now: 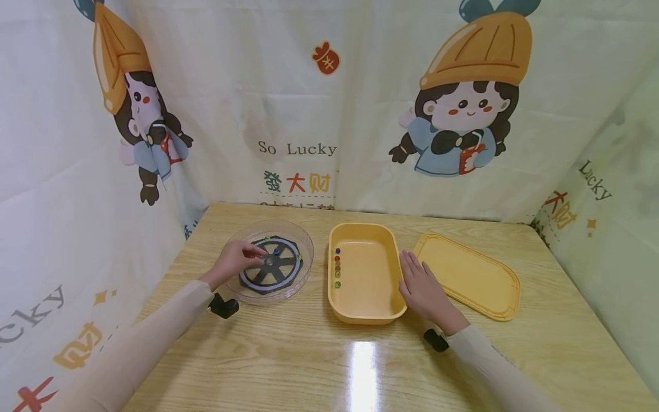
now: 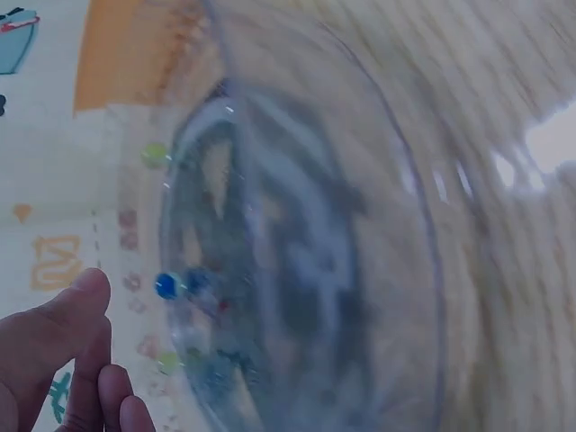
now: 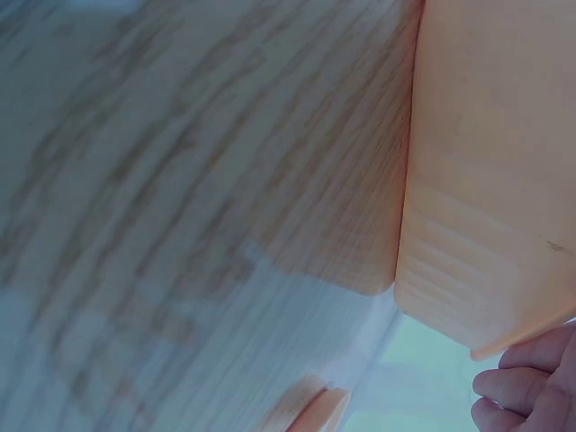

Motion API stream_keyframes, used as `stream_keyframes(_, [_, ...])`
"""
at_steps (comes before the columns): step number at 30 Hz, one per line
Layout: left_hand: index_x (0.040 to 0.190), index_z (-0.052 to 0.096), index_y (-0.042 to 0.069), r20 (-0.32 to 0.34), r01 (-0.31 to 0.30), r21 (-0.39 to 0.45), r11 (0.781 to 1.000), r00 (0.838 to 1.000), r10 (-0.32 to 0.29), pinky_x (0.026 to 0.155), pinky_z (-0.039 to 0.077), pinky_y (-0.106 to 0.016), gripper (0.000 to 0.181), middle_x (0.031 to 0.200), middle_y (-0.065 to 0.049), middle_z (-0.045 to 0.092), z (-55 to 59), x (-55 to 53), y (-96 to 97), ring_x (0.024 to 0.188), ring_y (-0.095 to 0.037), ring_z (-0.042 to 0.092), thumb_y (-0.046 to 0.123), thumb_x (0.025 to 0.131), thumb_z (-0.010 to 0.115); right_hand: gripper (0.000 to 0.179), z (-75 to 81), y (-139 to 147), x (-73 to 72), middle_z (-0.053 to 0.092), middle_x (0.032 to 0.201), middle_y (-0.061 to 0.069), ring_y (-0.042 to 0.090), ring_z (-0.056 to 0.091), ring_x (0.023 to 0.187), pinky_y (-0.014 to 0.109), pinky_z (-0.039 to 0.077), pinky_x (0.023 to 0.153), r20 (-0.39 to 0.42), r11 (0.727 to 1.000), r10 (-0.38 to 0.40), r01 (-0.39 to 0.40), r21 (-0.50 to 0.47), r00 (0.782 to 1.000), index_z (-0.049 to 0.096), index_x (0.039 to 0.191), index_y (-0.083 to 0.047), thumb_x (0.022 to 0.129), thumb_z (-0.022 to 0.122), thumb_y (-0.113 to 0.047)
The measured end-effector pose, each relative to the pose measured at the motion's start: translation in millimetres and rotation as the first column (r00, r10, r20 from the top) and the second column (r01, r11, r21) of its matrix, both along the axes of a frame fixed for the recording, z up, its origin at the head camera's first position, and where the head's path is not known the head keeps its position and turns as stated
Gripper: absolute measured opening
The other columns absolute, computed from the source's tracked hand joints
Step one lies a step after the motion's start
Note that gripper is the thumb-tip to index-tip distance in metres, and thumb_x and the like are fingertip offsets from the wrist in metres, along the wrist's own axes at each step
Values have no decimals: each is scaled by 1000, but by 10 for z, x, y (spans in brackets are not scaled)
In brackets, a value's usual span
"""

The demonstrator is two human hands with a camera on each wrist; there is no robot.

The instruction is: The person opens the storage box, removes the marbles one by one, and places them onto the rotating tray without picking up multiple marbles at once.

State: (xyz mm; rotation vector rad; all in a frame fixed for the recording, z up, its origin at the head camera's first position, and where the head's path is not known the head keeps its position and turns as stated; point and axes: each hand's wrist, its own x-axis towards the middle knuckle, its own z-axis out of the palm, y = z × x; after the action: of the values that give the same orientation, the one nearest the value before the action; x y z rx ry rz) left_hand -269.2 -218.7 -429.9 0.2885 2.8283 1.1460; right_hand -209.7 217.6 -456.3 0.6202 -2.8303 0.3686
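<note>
My left hand hovers over the left side of a clear round dish, with thumb and fingertips near each other and no object visible between them. Inside the dish, a blue marble and green marbles lie around a dark spoked wheel pattern. Against the right rim of a yellow plastic box rests my right hand, its fingers fairly straight. Several small marbles form a row along the box's left inner wall, from a blue marble to a green marble. The left wrist view is blurred.
A yellow lid lies flat on the wooden table, right of the box. Printed cloth hangs behind the table and along both sides. Light glares off the table's front part.
</note>
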Motion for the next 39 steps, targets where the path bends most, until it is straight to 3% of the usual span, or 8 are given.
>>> stream_keyframes(10, [95, 74, 3, 7, -16, -51, 999, 1000, 16, 61, 47, -24, 18, 93, -14, 71, -165, -29, -63, 71, -12, 59, 6, 78, 74, 58, 11, 0, -25, 24, 152, 25, 40, 22, 141, 57, 21, 112, 110, 997, -38, 30, 72, 993, 22, 144, 10, 97, 41, -16])
stream_keyframes(29, [95, 75, 3, 18, 10, -86, 996, 1000, -8, 65, 53, -29, 17, 100, -18, 71, -250, -22, -78, 80, -21, 67, 2, 78, 73, 58, -21, -2, -46, 25, 152, 24, 39, 23, 141, 57, 22, 111, 92, 997, -50, 43, 70, 994, 23, 144, 10, 96, 42, -18])
stream_keyframes(39, [102, 72, 3, 32, 26, -78, 997, 999, -23, 70, 54, -32, 23, 104, -16, 71, -219, -9, -108, 86, -23, 66, 5, 80, 72, 58, -3, -4, -35, 24, 152, 25, 40, 22, 141, 57, 22, 111, 105, 997, -46, 39, 67, 993, 23, 144, 10, 96, 42, -17])
